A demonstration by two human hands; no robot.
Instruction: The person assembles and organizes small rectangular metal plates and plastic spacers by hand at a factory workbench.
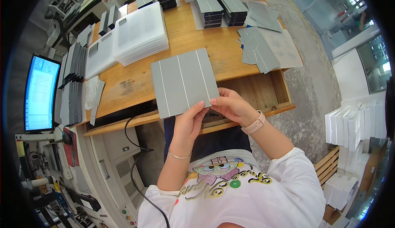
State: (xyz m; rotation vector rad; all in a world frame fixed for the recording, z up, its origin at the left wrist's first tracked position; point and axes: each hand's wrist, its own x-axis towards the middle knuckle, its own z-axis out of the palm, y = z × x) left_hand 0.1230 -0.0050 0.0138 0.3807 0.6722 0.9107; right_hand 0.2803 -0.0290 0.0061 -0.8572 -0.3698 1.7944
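Left hand (190, 121): narrow pinch, thumb flat on the face at the near edge, fingers folded beneath; holding the gray panel (185, 81).
Right hand (234, 106): same panel, pinched near its near right corner, thumb on top, fingers behind and below; the two thumbs lie close together.
Handling note: both holds sit toward the right end of the near edge, so the far left corner looks least supported. In my judgement, a wider spread of the hands, light even pressure and thumbs kept to the margin would hold it steadier and spare the face.
Panel, place: raised before the body, above the near edge of the wooden table (181, 30) and its open drawer (263, 94); whether the far edge touches wood, I cannot tell from here.
Panel, direction: lined face up toward the holder; far edge slanted, its right corner reaching farther out than the left.
White lines (182, 79): three, roughly parallel, running near edge to far edge, far ends leaning left.
Long axis: outline close to square; no longer side to be told.
Loose gray sheets (263, 53): overlapping, table's right side.
Gray strip stacks (207, 1): bundled, far side.
Translucent sheets (140, 30): tall white pile, left of the panel.
Monitor (41, 96): lit, far left.
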